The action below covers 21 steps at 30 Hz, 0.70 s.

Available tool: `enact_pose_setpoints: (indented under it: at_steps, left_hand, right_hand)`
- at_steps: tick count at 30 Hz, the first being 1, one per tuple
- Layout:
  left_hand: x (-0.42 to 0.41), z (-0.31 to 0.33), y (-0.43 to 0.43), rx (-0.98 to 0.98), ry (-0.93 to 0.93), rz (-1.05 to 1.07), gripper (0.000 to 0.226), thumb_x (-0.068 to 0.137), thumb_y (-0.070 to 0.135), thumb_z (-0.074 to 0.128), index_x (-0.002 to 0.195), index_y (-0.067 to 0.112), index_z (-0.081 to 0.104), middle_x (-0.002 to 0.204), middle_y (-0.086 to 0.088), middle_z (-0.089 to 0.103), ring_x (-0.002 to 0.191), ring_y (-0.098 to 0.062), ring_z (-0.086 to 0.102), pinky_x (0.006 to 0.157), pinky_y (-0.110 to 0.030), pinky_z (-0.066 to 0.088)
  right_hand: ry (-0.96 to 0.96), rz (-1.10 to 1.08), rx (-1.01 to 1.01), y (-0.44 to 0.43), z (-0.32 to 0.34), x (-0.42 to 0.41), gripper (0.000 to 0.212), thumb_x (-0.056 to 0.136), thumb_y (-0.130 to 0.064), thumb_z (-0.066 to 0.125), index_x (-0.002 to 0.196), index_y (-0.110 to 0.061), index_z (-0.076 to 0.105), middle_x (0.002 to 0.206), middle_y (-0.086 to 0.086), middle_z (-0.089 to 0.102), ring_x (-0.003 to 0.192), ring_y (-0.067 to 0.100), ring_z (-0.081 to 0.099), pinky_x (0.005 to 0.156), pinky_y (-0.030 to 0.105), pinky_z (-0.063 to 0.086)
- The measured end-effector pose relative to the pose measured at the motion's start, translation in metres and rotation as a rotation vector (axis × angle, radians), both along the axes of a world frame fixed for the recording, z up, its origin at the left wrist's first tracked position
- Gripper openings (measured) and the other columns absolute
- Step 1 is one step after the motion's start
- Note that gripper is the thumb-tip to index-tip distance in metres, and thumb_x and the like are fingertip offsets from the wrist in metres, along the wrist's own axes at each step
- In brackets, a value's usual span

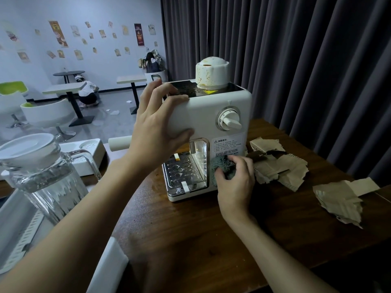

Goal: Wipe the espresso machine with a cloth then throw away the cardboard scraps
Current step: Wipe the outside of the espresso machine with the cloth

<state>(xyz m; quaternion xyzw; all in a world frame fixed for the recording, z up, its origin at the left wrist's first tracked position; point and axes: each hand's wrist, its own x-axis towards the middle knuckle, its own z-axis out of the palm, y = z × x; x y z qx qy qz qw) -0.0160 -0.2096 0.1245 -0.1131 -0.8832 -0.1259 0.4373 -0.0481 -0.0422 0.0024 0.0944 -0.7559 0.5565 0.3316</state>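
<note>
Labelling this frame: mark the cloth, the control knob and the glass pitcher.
cloth (222, 169), head view, on the grey pile showing beside the right hand's fingers.
control knob (231, 122), head view, on its white lever.
glass pitcher (55, 188), head view, on the ribbed clear body.

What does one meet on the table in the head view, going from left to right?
Glass pitcher → white foam tray → left hand on the espresso machine → right hand holding the grey cloth → cardboard scraps → last cardboard scrap.

dim, cool light; soft, wide-angle bending at edges.
</note>
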Motion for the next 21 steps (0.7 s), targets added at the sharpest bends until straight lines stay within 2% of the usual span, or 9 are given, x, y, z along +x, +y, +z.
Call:
enact_pose_setpoints:
  at_steps: [2,5,8,12,16,18,21]
  left_hand:
    - [0.000,0.000,0.000,-0.004,0.000,0.002,0.063,0.076,0.029,0.083,0.130,0.008,0.059,0.139,-0.015,0.046,0.144,-0.041,0.027,0.115,-0.057,0.029]
    - [0.000,0.000,0.000,-0.002,0.000,0.005,0.063,0.076,0.030,0.083,0.130,0.009,0.059,0.139,-0.015,0.047,0.144,-0.041,0.027,0.114,-0.058,0.030]
    - [0.000,0.000,0.000,0.006,0.008,0.005,0.062,0.076,0.029,0.083,0.130,0.009,0.059,0.139,-0.015,0.047,0.144,-0.040,0.026,0.115,-0.057,0.029]
    - [-0.001,0.000,0.001,0.012,0.013,0.004,0.062,0.076,0.028,0.084,0.130,0.008,0.059,0.138,-0.015,0.047,0.144,-0.040,0.025,0.117,-0.056,0.027]
    - [0.000,0.000,0.001,0.012,0.009,-0.007,0.062,0.076,0.026,0.084,0.130,0.008,0.059,0.138,-0.015,0.048,0.144,-0.040,0.025,0.117,-0.056,0.028]
    - [0.001,0.001,0.001,0.011,0.009,-0.006,0.062,0.076,0.026,0.084,0.129,0.008,0.059,0.137,-0.015,0.048,0.144,-0.040,0.026,0.117,-0.055,0.028]
    - [0.001,0.001,0.002,0.007,0.011,-0.007,0.062,0.076,0.026,0.084,0.129,0.007,0.059,0.137,-0.015,0.049,0.144,-0.041,0.026,0.117,-0.055,0.028]
  right_hand:
    - [0.000,-0.046,-0.017,0.010,0.006,-0.008,0.031,0.080,-0.002,0.072,0.111,-0.003,0.065,0.116,0.003,0.052,0.107,0.010,0.051,0.091,0.009,0.042]
    - [-0.003,-0.130,-0.090,0.021,0.018,-0.020,0.029,0.081,-0.002,0.071,0.110,-0.001,0.066,0.114,0.006,0.051,0.105,0.013,0.051,0.088,-0.003,0.032]
    - [0.008,-0.139,-0.109,0.017,0.021,-0.019,0.030,0.081,-0.001,0.070,0.111,0.001,0.065,0.112,0.008,0.053,0.102,0.011,0.050,0.086,-0.005,0.029]
    - [0.073,-0.043,-0.072,-0.003,0.021,-0.005,0.034,0.080,0.001,0.072,0.113,0.000,0.064,0.111,0.000,0.049,0.102,0.004,0.050,0.088,-0.002,0.035]
    - [0.144,0.039,0.003,-0.005,0.024,-0.003,0.034,0.079,0.001,0.073,0.112,0.001,0.067,0.108,0.001,0.051,0.097,-0.003,0.046,0.088,0.000,0.036]
    - [0.123,0.019,-0.021,0.003,0.031,-0.008,0.034,0.080,0.000,0.073,0.113,-0.002,0.067,0.108,0.001,0.052,0.097,-0.001,0.047,0.089,0.006,0.041]
    - [0.081,-0.077,-0.115,0.016,0.043,-0.018,0.031,0.080,-0.005,0.072,0.111,-0.006,0.064,0.108,0.003,0.058,0.092,0.001,0.049,0.082,-0.001,0.037]
